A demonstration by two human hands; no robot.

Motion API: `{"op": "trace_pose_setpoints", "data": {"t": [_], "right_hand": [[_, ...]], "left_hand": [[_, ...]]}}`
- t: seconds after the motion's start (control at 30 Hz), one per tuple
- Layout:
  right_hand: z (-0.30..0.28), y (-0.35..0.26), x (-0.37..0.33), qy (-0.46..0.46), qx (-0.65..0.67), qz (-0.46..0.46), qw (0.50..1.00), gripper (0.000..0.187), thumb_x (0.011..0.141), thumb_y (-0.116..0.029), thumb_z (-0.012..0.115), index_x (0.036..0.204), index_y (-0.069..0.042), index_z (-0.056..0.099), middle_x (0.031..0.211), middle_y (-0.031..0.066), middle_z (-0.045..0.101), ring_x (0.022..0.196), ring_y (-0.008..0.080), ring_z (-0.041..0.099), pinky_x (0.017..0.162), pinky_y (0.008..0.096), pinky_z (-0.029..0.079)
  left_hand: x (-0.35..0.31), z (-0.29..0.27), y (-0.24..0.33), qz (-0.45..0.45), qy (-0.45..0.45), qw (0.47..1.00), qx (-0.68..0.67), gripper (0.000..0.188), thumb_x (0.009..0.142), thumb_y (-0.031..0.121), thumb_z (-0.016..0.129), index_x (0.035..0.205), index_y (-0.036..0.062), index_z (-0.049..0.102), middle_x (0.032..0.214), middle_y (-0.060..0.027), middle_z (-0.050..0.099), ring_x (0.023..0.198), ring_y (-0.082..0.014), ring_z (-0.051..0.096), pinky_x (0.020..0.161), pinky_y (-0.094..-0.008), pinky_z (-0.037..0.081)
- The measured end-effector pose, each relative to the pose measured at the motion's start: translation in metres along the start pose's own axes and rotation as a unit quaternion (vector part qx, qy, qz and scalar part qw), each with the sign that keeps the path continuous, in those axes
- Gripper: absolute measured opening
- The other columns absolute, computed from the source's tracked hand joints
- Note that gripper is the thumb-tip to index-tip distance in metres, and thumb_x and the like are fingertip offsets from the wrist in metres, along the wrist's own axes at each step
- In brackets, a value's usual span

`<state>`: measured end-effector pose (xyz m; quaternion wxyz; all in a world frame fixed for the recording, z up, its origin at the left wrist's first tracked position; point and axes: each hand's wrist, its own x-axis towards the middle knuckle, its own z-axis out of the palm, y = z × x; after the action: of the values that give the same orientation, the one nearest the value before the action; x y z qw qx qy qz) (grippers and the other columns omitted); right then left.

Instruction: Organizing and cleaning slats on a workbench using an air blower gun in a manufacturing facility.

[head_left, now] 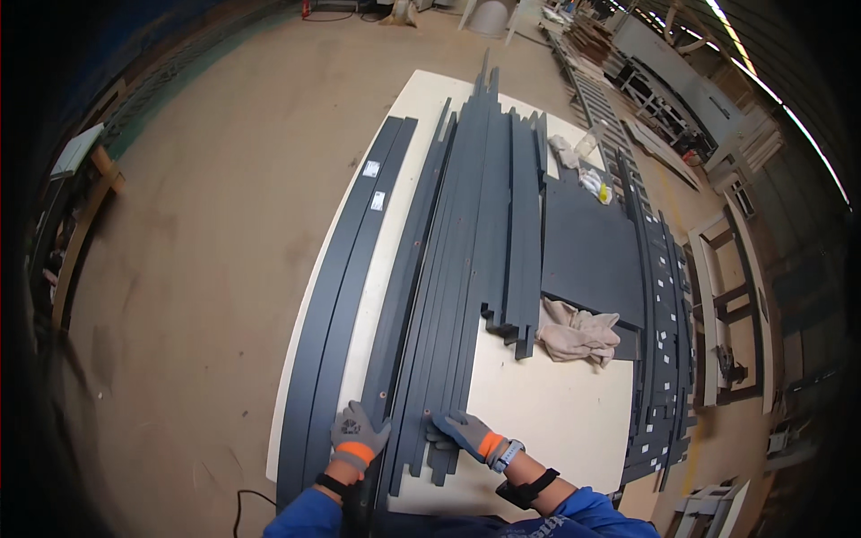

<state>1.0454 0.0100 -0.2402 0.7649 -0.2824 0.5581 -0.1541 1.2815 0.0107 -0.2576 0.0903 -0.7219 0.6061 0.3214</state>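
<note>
My left hand [360,430], in a grey glove with an orange cuff, is at the near end of a long dark grey strip [396,345] with small holes along it. Its fingers bend over the strip's left edge. My right hand [462,432], gloved alike, has its fingers curled at the right side of a bundle of narrow dark grey strips [448,296], near their uneven ends. The fingertips there are partly hidden. Left of these, two wider dark grey boards [345,260] with white labels lie side by side on the pale tabletop [547,403].
Shorter dark grey strips [523,233] are stacked right of the bundle, by a crumpled cloth [578,334] and a dark panel [592,247]. More labelled strips [664,350] lie beyond the table's right side. A wooden frame [731,305] stands farther right. A bottle [589,142] is at the back.
</note>
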Motion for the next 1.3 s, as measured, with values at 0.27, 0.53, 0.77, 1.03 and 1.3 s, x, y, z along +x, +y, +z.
{"op": "trace_pose_setpoints", "data": {"t": [0.27, 0.53, 0.77, 1.03, 1.3], "right_hand": [[0.013, 0.036, 0.017, 0.032, -0.086, -0.053, 0.994, 0.041, 0.092, -0.039, 0.054, 0.108, -0.002, 0.057, 0.094, 0.0066, 0.063, 0.083, 0.0115, 0.061, 0.073, 0.0258, 0.052], [0.019, 0.066, 0.009, -0.065, -0.586, -0.197, 0.783, 0.039, 0.094, -0.038, 0.041, 0.122, -0.014, 0.052, 0.125, 0.0208, 0.048, 0.114, 0.0336, 0.050, 0.094, 0.0372, 0.041], [0.042, 0.062, -0.010, -0.014, -0.388, -0.112, 0.915, 0.036, 0.090, -0.043, 0.051, 0.095, -0.007, 0.057, 0.081, 0.0052, 0.059, 0.066, 0.0137, 0.052, 0.061, 0.0273, 0.043], [0.048, 0.029, -0.040, -0.067, -0.405, -0.058, 0.910, 0.043, 0.090, -0.042, 0.050, 0.111, -0.005, 0.056, 0.108, 0.0188, 0.059, 0.104, 0.0310, 0.056, 0.088, 0.0365, 0.043], [0.074, 0.047, -0.037, -0.075, -0.425, -0.111, 0.895, 0.040, 0.090, -0.041, 0.051, 0.111, -0.007, 0.055, 0.107, 0.0167, 0.060, 0.101, 0.0317, 0.057, 0.087, 0.0360, 0.043]], "left_hand": [[0.019, 0.028, 0.010, 0.051, 0.093, 0.994, -0.004, 0.089, 0.079, 0.052, 0.060, 0.134, -0.0093, 0.028, 0.116, -0.0196, 0.048, 0.108, -0.0306, 0.048, 0.091, -0.0409, 0.040], [0.060, 0.009, 0.046, 0.038, 0.113, 0.993, 0.019, 0.083, 0.084, 0.053, 0.052, 0.136, -0.0082, 0.029, 0.115, -0.0172, 0.050, 0.103, -0.0281, 0.052, 0.085, -0.0394, 0.045], [0.067, -0.014, 0.048, 0.025, 0.069, 0.997, -0.038, 0.084, 0.084, 0.056, 0.050, 0.138, -0.0047, 0.028, 0.123, -0.0195, 0.047, 0.114, -0.0296, 0.047, 0.093, -0.0409, 0.041], [0.002, -0.035, -0.053, -0.186, 0.126, 0.973, 0.055, 0.116, 0.066, 0.070, 0.061, 0.145, -0.0020, 0.013, 0.150, -0.0254, 0.013, 0.141, -0.0363, 0.009, 0.112, -0.0506, 0.006], [0.000, -0.026, -0.080, -0.189, 0.077, 0.979, -0.016, 0.122, 0.062, 0.065, 0.069, 0.144, -0.0046, 0.010, 0.145, -0.0250, 0.021, 0.138, -0.0385, 0.016, 0.110, -0.0507, 0.015]]}}
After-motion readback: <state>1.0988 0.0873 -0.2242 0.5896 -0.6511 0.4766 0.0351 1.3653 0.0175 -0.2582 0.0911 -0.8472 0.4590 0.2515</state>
